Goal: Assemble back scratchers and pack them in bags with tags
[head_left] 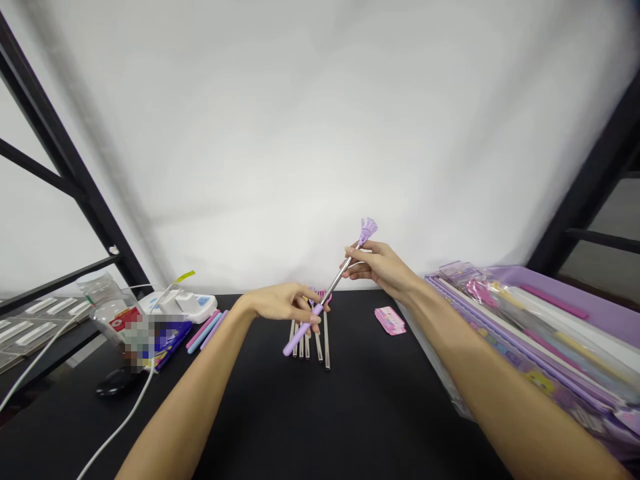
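A back scratcher (334,283) with a purple handle, a silver rod and a purple hand-shaped head slants up to the right above the black table. My left hand (285,303) is closed on it where the purple handle meets the rod. Higher up, my right hand (375,263) pinches the rod just below the head. Beneath my left hand lie several metal rods (319,347) with pink and purple heads, partly hidden by the hand. Left of these, pink, blue and purple handles (207,331) lie side by side.
Pink cards (390,321) are stacked right of the rods. A purple bin (575,300) of packaged goods stands at the right. On the left are a clear bottle (110,313), a white power strip (197,308), a black mouse (117,382), a blue packet (173,340) and a white cable (125,420).
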`<move>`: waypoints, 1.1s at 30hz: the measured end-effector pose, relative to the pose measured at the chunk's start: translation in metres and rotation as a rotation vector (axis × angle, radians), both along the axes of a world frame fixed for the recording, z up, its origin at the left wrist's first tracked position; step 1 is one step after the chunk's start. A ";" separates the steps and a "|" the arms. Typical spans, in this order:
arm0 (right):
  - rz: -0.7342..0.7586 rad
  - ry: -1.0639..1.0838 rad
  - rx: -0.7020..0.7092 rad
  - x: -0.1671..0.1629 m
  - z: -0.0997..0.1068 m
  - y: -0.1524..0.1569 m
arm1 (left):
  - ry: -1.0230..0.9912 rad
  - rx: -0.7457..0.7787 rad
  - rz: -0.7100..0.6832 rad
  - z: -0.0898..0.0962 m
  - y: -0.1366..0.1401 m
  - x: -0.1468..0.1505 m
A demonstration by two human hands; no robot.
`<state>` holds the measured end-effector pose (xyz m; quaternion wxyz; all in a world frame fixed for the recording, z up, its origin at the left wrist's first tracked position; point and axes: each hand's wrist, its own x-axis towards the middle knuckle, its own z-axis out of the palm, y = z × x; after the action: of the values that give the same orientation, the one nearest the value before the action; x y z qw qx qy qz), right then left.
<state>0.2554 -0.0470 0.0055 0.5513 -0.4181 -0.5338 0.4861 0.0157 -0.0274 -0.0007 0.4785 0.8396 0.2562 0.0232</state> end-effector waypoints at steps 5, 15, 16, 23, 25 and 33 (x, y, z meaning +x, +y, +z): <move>0.045 0.003 0.018 0.009 0.002 -0.002 | -0.062 0.037 0.040 -0.004 0.001 -0.004; 0.252 -0.014 -0.004 0.046 0.000 -0.005 | -0.246 0.123 0.145 -0.009 -0.010 0.009; 0.249 -0.009 0.011 0.047 0.000 -0.005 | -0.269 0.130 0.161 -0.010 -0.010 0.010; 0.143 -0.002 0.066 0.044 0.007 -0.010 | -0.347 0.268 0.380 -0.017 -0.007 0.018; 0.112 0.006 0.051 0.041 0.008 -0.011 | -0.357 0.330 0.424 -0.018 -0.008 0.019; 0.069 0.019 -0.040 0.039 -0.003 -0.005 | -0.271 0.699 0.511 -0.018 -0.020 0.023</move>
<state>0.2941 -0.0520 0.0030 0.5307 -0.4057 -0.5330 0.5193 0.0388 -0.0478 -0.0184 0.1746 0.8498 0.3672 0.3355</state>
